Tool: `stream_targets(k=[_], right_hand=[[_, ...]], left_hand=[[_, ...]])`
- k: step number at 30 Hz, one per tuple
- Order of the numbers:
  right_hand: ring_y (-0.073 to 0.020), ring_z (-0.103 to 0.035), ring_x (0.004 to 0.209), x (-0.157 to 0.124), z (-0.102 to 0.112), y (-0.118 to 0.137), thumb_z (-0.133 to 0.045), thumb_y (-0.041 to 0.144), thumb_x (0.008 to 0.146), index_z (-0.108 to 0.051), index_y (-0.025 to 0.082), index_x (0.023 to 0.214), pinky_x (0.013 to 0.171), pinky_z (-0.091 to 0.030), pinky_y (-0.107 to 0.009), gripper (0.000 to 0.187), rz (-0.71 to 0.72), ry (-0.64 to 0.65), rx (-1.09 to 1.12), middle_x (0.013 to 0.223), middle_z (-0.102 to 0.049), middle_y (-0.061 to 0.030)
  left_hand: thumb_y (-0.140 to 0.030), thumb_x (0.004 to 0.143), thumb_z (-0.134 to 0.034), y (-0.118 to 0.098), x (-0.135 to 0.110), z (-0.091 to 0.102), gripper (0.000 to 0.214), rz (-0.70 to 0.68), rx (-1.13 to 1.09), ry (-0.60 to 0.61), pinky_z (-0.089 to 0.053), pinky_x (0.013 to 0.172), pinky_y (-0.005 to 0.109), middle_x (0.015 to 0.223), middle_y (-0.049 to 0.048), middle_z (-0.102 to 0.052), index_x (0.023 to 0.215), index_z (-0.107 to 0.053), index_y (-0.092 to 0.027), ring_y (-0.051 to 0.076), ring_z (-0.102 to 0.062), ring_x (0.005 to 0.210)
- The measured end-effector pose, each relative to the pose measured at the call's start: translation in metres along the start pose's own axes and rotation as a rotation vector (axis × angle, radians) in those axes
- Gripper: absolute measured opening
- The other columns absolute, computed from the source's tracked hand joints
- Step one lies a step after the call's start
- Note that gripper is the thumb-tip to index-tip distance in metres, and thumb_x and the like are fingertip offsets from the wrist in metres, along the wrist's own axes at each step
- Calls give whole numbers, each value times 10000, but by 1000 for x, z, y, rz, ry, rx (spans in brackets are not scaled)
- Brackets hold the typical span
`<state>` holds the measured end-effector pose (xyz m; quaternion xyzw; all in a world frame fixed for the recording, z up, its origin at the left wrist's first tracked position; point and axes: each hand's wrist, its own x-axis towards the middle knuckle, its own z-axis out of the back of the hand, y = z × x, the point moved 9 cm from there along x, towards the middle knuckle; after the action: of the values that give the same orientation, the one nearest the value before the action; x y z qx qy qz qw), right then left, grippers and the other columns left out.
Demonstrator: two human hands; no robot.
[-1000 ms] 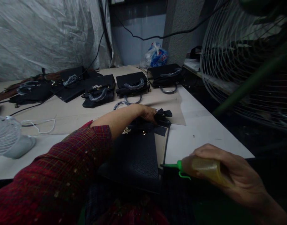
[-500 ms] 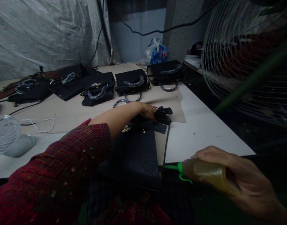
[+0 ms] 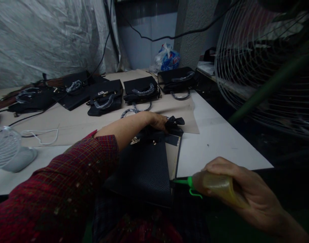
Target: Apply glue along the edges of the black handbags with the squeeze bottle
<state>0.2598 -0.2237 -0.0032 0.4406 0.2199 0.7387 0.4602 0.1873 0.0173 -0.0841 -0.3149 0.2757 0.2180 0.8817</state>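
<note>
Beyond the handbag (image 3: 146, 168), blurred print (image 3: 175, 60) marks blue plastic (image 3: 166, 63).

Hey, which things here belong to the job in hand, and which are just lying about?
Part of the job:
near black bag, left hand at its far end
green-tipped squeeze bottle, in the right hand
other black bags, probably, though in neither hand

Seemingly lying about:
white fan
white cord
plastic bag
large fan
</note>
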Motion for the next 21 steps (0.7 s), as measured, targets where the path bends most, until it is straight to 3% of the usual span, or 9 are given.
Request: stream_targets(k=[4,9,16,21], right_hand=[[-226,-714,779,-1,9,1,-701,377,992,-647,307,1226,636,-593,-303,250,-17,-82,-79,964,-710,-44],[-204,-708,747,3,5,4,-662,430,1026,-627,300,1224,611,-586,-285,239,10,-18,-92,938,-702,-29],[-255,-716,790,7,30,-25,-696,456,984,-621,295,1178,638,-585,-347,263,-44,-296,-364,1014,-707,-53],[-216,-723,798,5,20,-29,-691,444,999,-647,275,1166,657,-595,-287,241,-34,-145,-212,995,-714,-38]], left_hand=[[-381,733,-792,0,1,2,616,11,18,-45,-478,1094,461,1102,14,-788,1338,-699,-320,301,-624,1145],[-379,717,-797,-2,1,2,607,18,34,-51,-483,1091,449,1127,21,-787,1315,-712,-311,294,-629,1134],[-392,726,-774,-4,-4,3,618,21,65,-44,-489,1081,455,1172,29,-776,1332,-701,-290,297,-643,1125],[-377,757,-756,-4,-4,4,565,22,72,-54,-497,1075,456,1171,32,-779,1312,-706,-282,290,-640,1117]])
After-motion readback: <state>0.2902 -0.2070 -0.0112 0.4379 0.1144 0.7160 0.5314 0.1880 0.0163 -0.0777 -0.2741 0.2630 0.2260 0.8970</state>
